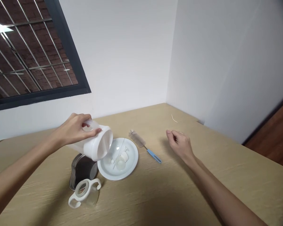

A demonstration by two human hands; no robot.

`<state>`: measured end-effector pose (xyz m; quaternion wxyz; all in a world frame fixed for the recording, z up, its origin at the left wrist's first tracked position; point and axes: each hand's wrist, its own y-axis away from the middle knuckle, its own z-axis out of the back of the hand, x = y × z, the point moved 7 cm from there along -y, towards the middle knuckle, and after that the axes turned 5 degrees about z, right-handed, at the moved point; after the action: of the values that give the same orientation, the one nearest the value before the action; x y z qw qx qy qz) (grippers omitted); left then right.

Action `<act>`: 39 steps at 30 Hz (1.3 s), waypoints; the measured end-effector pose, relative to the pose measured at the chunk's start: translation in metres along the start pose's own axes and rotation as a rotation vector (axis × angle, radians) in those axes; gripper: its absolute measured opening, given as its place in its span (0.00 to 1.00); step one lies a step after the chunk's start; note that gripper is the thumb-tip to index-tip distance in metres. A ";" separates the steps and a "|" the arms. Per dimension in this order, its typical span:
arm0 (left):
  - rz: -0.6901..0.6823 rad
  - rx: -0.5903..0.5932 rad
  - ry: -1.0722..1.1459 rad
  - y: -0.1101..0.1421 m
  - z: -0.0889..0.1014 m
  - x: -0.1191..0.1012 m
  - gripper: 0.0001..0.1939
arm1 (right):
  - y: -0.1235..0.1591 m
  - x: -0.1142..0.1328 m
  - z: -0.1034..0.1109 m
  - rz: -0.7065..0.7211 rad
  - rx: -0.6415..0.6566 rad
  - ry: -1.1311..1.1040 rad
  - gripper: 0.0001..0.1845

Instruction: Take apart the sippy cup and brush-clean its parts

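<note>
Your left hand (pixel 79 127) is closed around a translucent white jug (pixel 91 149), thumb along its top and the other fingers partly lost behind the handle. The jug is tipped on its side, one round end turned toward your right hand (pixel 180 146); whether that end is mouth or base is hard to tell. Its far part blurs behind your left wrist.

Below your left hand sits a grey metal dish (pixel 72 175), partly covered by the jug, its dark inside hard to read. Nearer you stands a clear bottle (pixel 93 196) with a white two-handled collar (pixel 83 197) hiding much of it.

Right of your left hand, a white plate (pixel 133 166) carries a thin rod (pixel 119 152) and small pale pieces (pixel 120 164), too alike in colour to separate cleanly.

Your right hand is curled into a loose fist above the counter (pixel 160 194); you cannot see inside it. To its left lies a blue-handled bottle brush (pixel 138 139); beyond it, a thin pale strip (pixel 174 118).
</note>
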<state>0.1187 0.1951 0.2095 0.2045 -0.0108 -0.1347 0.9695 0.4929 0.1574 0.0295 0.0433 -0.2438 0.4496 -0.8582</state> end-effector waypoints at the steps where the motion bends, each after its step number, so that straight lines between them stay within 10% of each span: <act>1: 0.006 0.007 0.005 0.004 0.001 0.001 0.24 | 0.000 0.000 0.000 -0.001 0.002 0.000 0.26; 13: -0.156 0.016 0.165 -0.021 -0.029 -0.059 0.24 | 0.001 0.003 -0.003 0.034 0.023 0.011 0.26; 27: 0.041 -0.013 0.047 -0.012 -0.020 0.007 0.24 | 0.002 -0.001 -0.008 0.030 0.047 0.021 0.25; 39: -0.094 -0.009 0.182 -0.024 -0.023 -0.049 0.24 | 0.000 0.004 -0.005 0.043 0.051 0.037 0.26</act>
<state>0.1754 0.2029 0.1918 0.2611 -0.0934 -0.1203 0.9532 0.4868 0.1599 0.0283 0.0599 -0.2170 0.4337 -0.8725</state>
